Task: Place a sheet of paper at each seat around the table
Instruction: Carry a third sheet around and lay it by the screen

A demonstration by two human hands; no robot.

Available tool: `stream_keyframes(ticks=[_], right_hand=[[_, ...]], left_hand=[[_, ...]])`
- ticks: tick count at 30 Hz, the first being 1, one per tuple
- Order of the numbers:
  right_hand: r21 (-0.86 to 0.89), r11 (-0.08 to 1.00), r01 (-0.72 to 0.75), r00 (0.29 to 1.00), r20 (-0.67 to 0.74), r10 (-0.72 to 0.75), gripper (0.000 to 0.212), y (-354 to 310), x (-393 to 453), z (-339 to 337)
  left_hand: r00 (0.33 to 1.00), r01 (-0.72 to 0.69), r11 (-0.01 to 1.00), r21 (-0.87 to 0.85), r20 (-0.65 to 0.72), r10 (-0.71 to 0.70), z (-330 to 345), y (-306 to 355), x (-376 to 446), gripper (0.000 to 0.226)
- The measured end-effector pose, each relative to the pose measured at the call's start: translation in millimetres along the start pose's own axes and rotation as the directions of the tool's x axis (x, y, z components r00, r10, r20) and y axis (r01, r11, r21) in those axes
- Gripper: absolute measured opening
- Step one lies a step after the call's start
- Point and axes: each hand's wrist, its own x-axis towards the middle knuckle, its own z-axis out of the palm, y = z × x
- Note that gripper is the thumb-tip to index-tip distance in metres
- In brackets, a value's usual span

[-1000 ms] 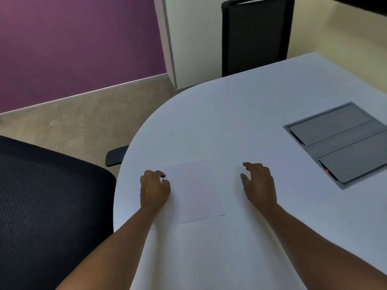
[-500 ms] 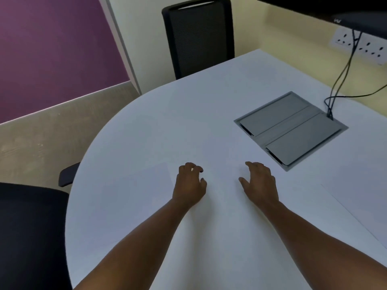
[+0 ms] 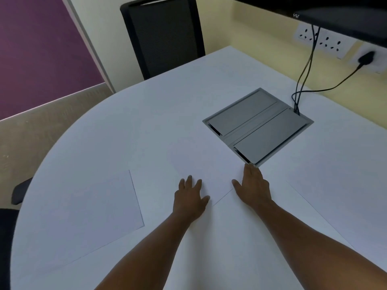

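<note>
A white round table [image 3: 146, 114] carries three white sheets. One sheet of paper [image 3: 90, 210] lies at the left, in front of the near-left black chair [image 3: 6, 237]. A second sheet [image 3: 209, 162] lies in the middle, its near edge showing between my hands. A third sheet [image 3: 345, 195] lies at the right. My left hand [image 3: 191, 197] and my right hand [image 3: 252, 188] both rest flat on the table with fingers spread, touching the middle sheet. Neither hand grips anything. A black mesh chair [image 3: 163, 36] stands at the far side.
A grey cable box [image 3: 257, 126] is set into the table just beyond my right fingertips. Black cables [image 3: 301, 80] run from it to wall sockets [image 3: 326, 40]. A dark monitor [image 3: 335, 13] hangs at the top right. A chair armrest [image 3: 21, 191] pokes out at the left.
My left hand came off the left sheet and moved right. Both hands went from curled to flat and reached forward onto the middle sheet. The view swung right.
</note>
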Motion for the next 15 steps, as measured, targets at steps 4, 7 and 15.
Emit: stream_keyframes(ticks=[4, 7, 15], right_hand=[[-0.01, 0.999, -0.042, 0.995, 0.087, 0.043, 0.079, 12.7, 1.8, 10.5], [-0.02, 0.999, -0.026, 0.996, 0.081, 0.028, 0.073, 17.3, 2.2, 17.1], [0.247, 0.968, 0.052, 0.999, -0.026, -0.047, 0.067, 8.0, -1.4, 17.8]], left_hand=[[0.999, 0.022, 0.997, 0.071, -0.051, -0.019, 6.5, 5.6, 4.4, 0.066], [0.997, 0.024, 0.995, 0.099, -0.072, -0.017, 4.7, 6.4, 7.7, 0.063], [0.996, 0.058, 0.994, 0.09, -0.076, -0.051, 5.0, 11.4, 8.0, 0.064]])
